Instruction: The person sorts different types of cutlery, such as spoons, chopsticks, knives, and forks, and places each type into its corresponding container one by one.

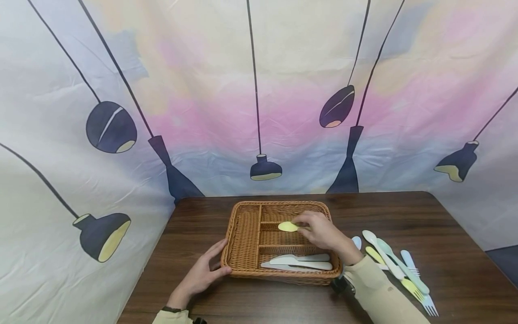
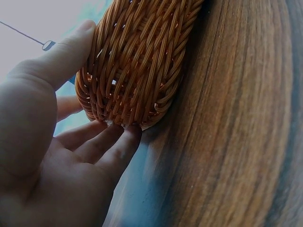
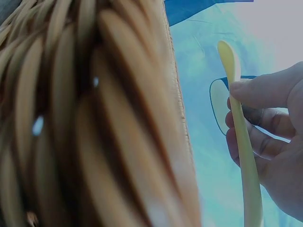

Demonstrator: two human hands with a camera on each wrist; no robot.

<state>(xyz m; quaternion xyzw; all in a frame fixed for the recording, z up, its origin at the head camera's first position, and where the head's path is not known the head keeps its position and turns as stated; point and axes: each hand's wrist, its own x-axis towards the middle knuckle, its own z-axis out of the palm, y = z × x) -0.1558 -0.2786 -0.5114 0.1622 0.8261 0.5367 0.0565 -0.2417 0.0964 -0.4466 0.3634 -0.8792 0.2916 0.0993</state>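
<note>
A brown wicker cutlery basket (image 1: 244,240) with divided compartments stands on the table. My left hand (image 1: 202,272) holds its front left corner, the thumb and fingertips set against the weave (image 2: 137,71). Over the middle right compartment, my right hand (image 1: 321,231) pinches a yellow spoon (image 3: 240,127) between thumb and fingers; in the head view its bowl points left and the handle is hidden by the hand. Several pale plastic knives (image 1: 301,262) lie in the front right compartment, handles to the right.
Right of the basket lies a loose pile of pastel spoons (image 1: 384,252) and forks (image 1: 430,306) on the dark wooden table (image 1: 194,234). A fabric backdrop (image 1: 218,112) printed with hanging lamps rises behind the table's far edge.
</note>
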